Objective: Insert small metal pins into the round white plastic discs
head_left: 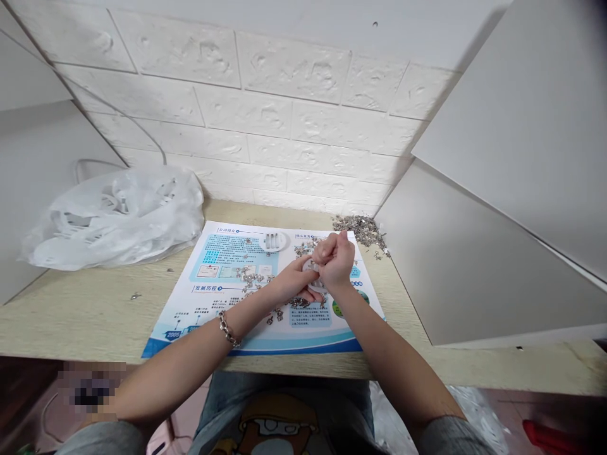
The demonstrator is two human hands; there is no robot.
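Observation:
My left hand (298, 280) grips a round white plastic piece (312, 278) by its edge, low over a printed sheet (190, 309). Over that piece my right hand (336, 259) is closed with its fingers curled against it; whether a small part sits in those fingers is hidden. A second round white piece (273, 241), with metal strips in its slots, lies on the sheet beyond my left hand. Small shiny metal parts (251, 278) are scattered on the paper around and under my hands.
A clear plastic bag (123, 218) of white parts rests at the back left of the table (109, 322). Small metal pieces (361, 229) are heaped at the back right, beside a grey panel (465, 265). A white brick-patterned wall (284, 120) stands behind.

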